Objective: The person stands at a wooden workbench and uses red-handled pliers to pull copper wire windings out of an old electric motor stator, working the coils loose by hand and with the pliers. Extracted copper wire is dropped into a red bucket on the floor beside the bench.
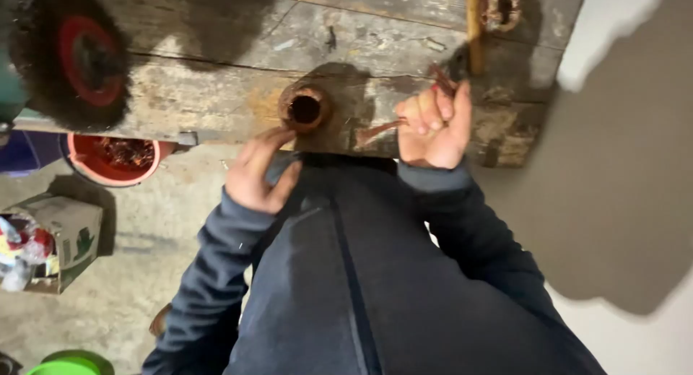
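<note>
Head view: two hands at the near edge of a worn wooden worktop (216, 101).
The right hand (433, 126) is clenched around a bent copper strip (379, 129); the left hand (260, 174), fingers loosely curled (holding nothing visible), rests just below a rusty round pipe end (304, 108). A wire brush wheel (72, 54) sits far left.

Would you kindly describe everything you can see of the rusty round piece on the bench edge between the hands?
The round piece is a short, rust-brown ring or tube end, seemingly metal, seen end-on with a dark hollow centre. It sits at the front edge of the worn wooden bench, partly in shadow. The left hand lies just below it, fingertips close to its rim; whether they touch is unclear. The right hand, apart to its side, grips a thin rusty strip pointing toward it.
</note>
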